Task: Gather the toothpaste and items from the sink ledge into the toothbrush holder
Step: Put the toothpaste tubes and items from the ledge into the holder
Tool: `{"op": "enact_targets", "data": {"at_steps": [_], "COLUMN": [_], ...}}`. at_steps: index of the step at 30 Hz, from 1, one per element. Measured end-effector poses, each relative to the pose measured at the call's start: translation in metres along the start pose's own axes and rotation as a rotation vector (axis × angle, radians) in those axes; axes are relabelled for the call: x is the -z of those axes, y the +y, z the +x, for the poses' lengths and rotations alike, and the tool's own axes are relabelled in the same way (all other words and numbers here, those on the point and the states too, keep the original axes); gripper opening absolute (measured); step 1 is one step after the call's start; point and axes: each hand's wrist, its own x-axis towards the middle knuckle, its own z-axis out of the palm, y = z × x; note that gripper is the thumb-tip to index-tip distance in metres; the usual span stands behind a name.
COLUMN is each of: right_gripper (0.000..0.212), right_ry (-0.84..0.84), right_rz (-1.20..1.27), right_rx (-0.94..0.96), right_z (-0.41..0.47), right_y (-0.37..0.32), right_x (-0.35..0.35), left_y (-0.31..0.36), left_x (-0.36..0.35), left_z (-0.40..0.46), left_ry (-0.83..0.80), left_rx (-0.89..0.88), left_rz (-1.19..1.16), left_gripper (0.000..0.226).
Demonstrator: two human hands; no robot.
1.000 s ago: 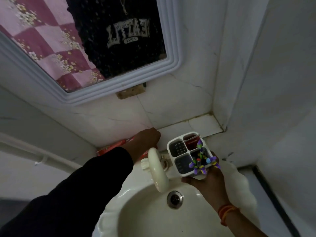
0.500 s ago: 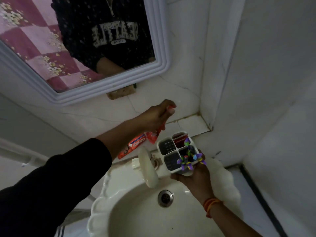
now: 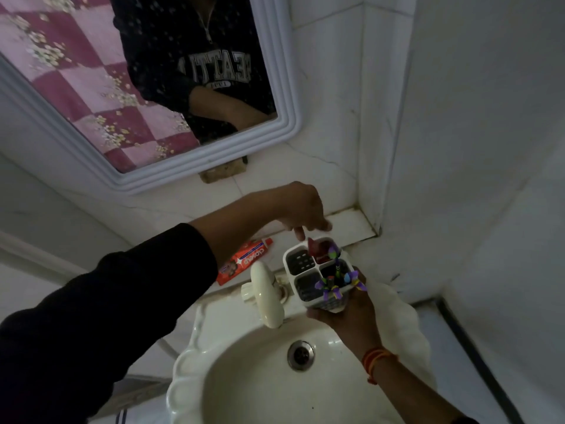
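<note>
Toothpaste (image 3: 244, 261), an orange-red tube, lies flat on the sink ledge (image 3: 345, 228) behind the cream tap (image 3: 266, 293), not yet gathered. Just to its right the white toothbrush holder (image 3: 301, 262), four compartments, is held up over the sink (image 3: 409, 319) by the right hand (image 3: 351, 313), whose fingers are wrapped round its base. The far compartment holds a dark red item (image 3: 318, 249); the near-right one holds purple-tipped things (image 3: 334, 281); the two left compartments look empty. The left hand (image 3: 302, 209) hovers right above the red item, fingers pointing down and loosely apart, gripping nothing I can make out. So the step in hand seems to be dropping a small item in. Next, I judge, the left hand must swing back left to the tube, pinch it, stand it on end and feed it into a free compartment while the holder is kept level.
</note>
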Motion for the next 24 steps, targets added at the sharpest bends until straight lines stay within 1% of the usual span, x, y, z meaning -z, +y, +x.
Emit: {"op": "enact_targets", "data": {"at_steps": [1,2,6,8,10,12,14,16,17,19,22,24], "right_gripper": [0.105,0.104,0.101,0.1,0.098,0.096,0.093,0.088,0.086,0.086,0.086,0.086], "right_ry": [0.004,0.004,0.006,0.007,0.003,-0.003,-0.007,-0.003,0.0,0.01,0.014,0.016], "right_rz": [0.002,0.01,-0.003,-0.012,-0.028,-0.042,-0.052,-0.048,-0.046,-0.039,-0.06,-0.06], "right_rx": [0.0,0.0,-0.009,-0.013,-0.013,-0.011,-0.012,-0.021,-0.026,-0.03,-0.017,-0.016], "right_z": [0.0,0.001,0.002,0.003,0.003,0.003,0.004,0.004,0.005,0.005,0.005,0.005], "right_y": [0.0,0.0,0.002,0.005,0.007,0.008,0.008,0.008,0.009,0.012,0.013,0.015], "right_x": [0.001,0.001,-0.001,-0.001,-0.001,-0.001,-0.002,-0.002,-0.002,-0.003,-0.004,-0.005], "left_y": [-0.005,-0.012,-0.054,-0.077,-0.099,-0.117,-0.134,-0.148,-0.153,-0.157,-0.159,-0.159], "left_x": [0.003,0.005,-0.006,-0.017,-0.031,-0.048,-0.066,-0.082,-0.089,-0.098,-0.105,-0.107], "left_z": [-0.005,-0.009,-0.016,-0.013,-0.005,0.005,0.017,0.027,0.031,0.035,0.038,0.038], "left_ry": [0.037,0.079,0.148,0.143,0.104,0.077,0.079,0.128,0.17,0.238,0.269,0.281], "left_rx": [0.02,0.04,0.139,0.179,0.177,0.178,0.183,0.181,0.178,0.179,0.195,0.186], "left_rz": [-0.112,-0.176,-0.221,-0.106,0.074,0.184,0.227,0.227,0.212,0.188,0.209,0.236], "left_gripper": [0.031,0.032,0.028,0.026,0.03,0.036,0.042,0.047,0.047,0.04,0.033,0.037]}}
